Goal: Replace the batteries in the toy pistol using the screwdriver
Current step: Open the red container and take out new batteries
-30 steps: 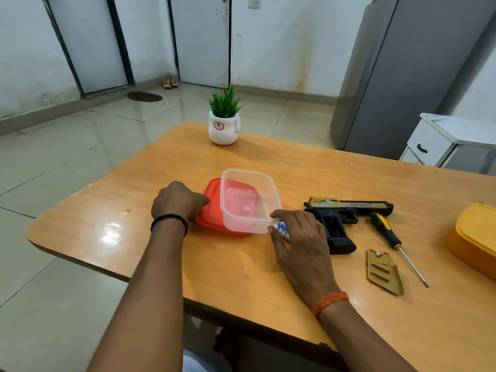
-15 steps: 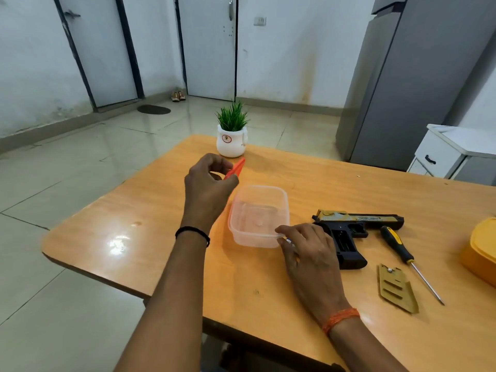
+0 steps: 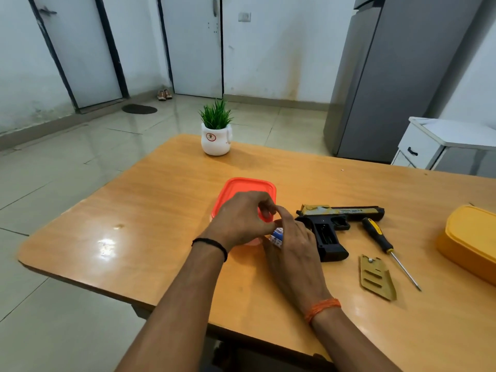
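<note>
1. Left hand (image 3: 241,218) over the near edge of a box with a red lid (image 3: 248,193), fingers curled, tips meeting the right hand's fingertips. Grip on the box or lid: cannot tell.
2. Right hand (image 3: 292,245) just right of the left, fingers curled around small blue-and-white batteries (image 3: 277,237); only their ends visible between the two hands.
3. Clear box body mostly hidden under the left hand; a pale pink strip visible below the wrist side.
4. Toy pistol (image 3: 332,226) flat on the table (image 3: 161,210), just right of the right hand, barrel pointing right, grip toward the near edge. Black frame, gold slide. Battery bay in the grip open and dark inside. Neither hand touching it, though right-hand knuckles close to the grip.
5. Screwdriver (image 3: 386,249) on the table right of the pistol, black-and-yellow handle toward the far side, shaft tip pointing near-right. Untouched, apart from both hands.
6. Gold battery cover (image 3: 377,280) flat on the table, near side of the pistol grip, left of the screwdriver shaft; a small screw visible at its top end.
7. Yellow lidded box (image 3: 472,242) at the right table edge, well apart from the hands.
8. Small potted plant (image 3: 216,135) in a white pot at the far table edge.
9. Black band on the left wrist, orange thread on the right wrist.
</note>
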